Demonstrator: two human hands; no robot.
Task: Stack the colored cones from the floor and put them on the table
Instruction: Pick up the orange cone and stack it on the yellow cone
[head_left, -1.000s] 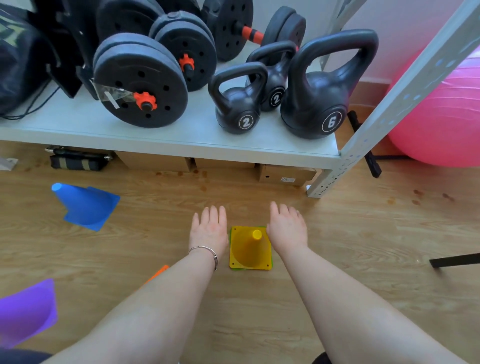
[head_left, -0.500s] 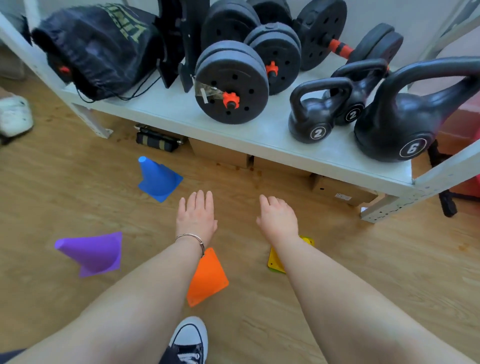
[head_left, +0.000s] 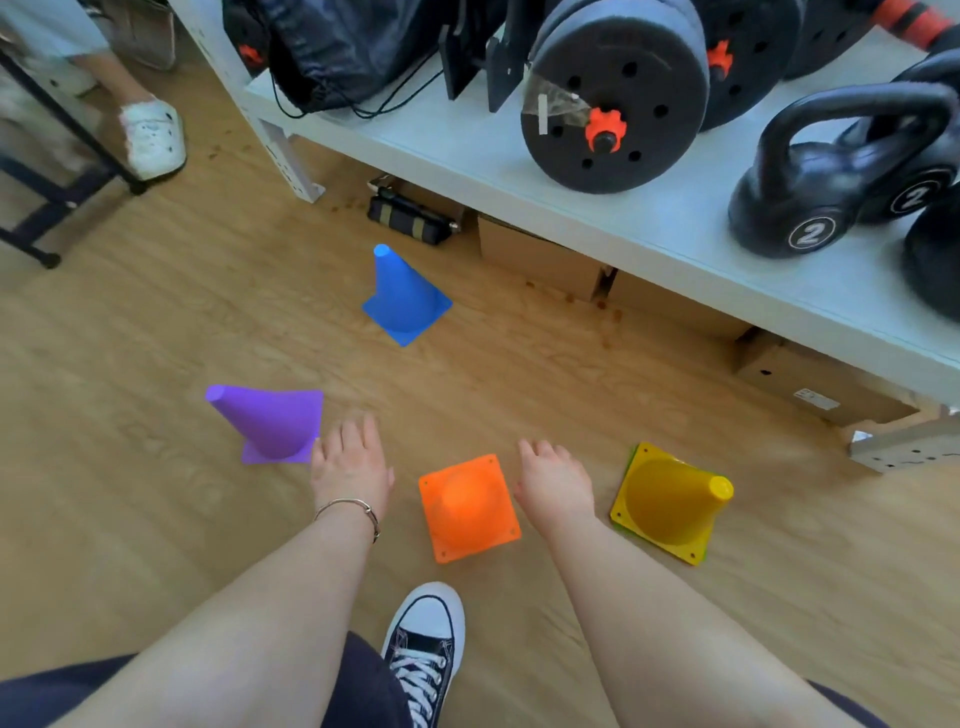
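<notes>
Wood floor's got four cones loose: orange cone (head_left: 467, 506) between my empty, spread hands, left (head_left: 352, 467) and right (head_left: 555, 486); yellow (head_left: 672, 501) right of it over a green edge, purple (head_left: 267, 422) left, blue (head_left: 402, 296) beyond. Nothing on the worktop yet.

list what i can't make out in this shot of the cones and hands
Head view only:
- Cone under the yellow cone: only a thin green edge shows at its base; the yellow one covers the rest.
- Palms of the left hand and right hand: turned down, hidden by their backs.
- Kettlebell at the right: cut off by the frame edge.
- Label on the cardboard box under the shelf: too small to read.
</notes>
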